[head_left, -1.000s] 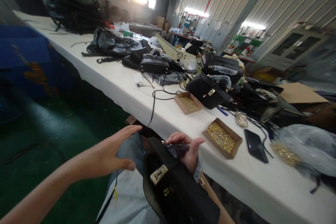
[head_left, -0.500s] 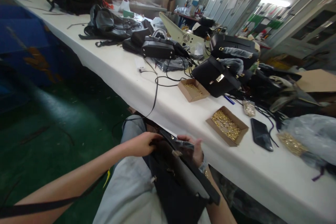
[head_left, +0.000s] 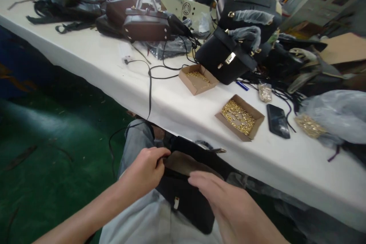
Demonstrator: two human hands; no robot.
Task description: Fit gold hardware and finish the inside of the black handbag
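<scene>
"Where's the black bag (head_left: pixel 191 203)?"
"On your lap (head_left: pixel 137 213), beside the worktop's (head_left: pixel 177 103) near edge; cardboard box (head_left: pixel 231 126) beyond, green floor (head_left: pixel 71 141) spreading left."
"Hands?"
"Your left grip (head_left: pixel 150 167) pinches it; right grip (head_left: pixel 225 194), can't tell."

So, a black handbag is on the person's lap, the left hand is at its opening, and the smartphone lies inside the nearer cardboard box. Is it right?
Not quite: the head view shows the smartphone lying outside the nearer cardboard box, to its right on the white table cover. A black handbag is on the person's lap, with the left hand at its opening.
</scene>
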